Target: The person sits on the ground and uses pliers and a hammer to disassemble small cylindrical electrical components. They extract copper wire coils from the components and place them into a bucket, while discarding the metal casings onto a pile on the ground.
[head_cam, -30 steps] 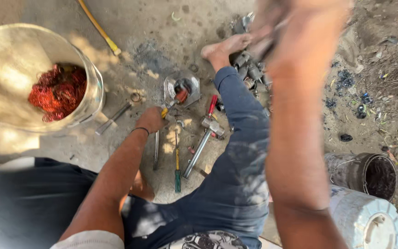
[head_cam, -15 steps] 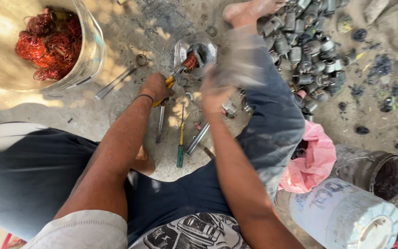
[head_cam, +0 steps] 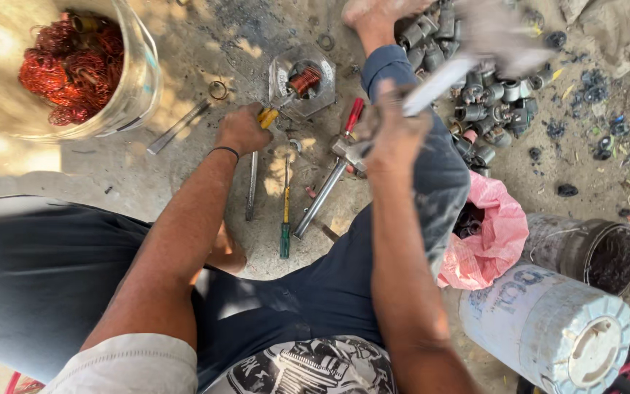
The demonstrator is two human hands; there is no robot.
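Nearest the camera, the person sits on the bare concrete floor (head_cam: 184, 44) in dark trousers, both forearms reaching away from the body. Just past the knees lie a green-and-yellow-handled screwdriver (head_cam: 285, 211), a long grey steel rod (head_cam: 251, 186) and a red-handled metal tool with a long silver shaft (head_cam: 329, 179), side by side and close together. Beside the right thigh a crumpled pink plastic bag (head_cam: 486, 241) rests against a white plastic drum lying on its side (head_cam: 548, 328), with a dark rusty metal bucket (head_cam: 585, 252) just beyond it. The right hand (head_cam: 391, 131) is raised above the floor, its grip clamped on the pale handle of a blurred grey hammer (head_cam: 475, 44). The left hand (head_cam: 242, 130), a dark band at its wrist, has its grip closed on a yellow-handled chisel (head_cam: 275, 113), whose tip meets the copper-wound motor coil in a grey metal housing (head_cam: 300, 80) lying on the floor just beyond the fingers. A flat metal bar (head_cam: 176, 128) and a small metal ring (head_cam: 218, 90) lie to the left of that hand. Further out on the left stands a pale plastic bucket (head_cam: 136, 80) holding tangled red copper wire (head_cam: 67, 66); further out on the right, by the bare foot (head_cam: 373, 14), lies a heap of grey metal motor parts (head_cam: 475, 102).
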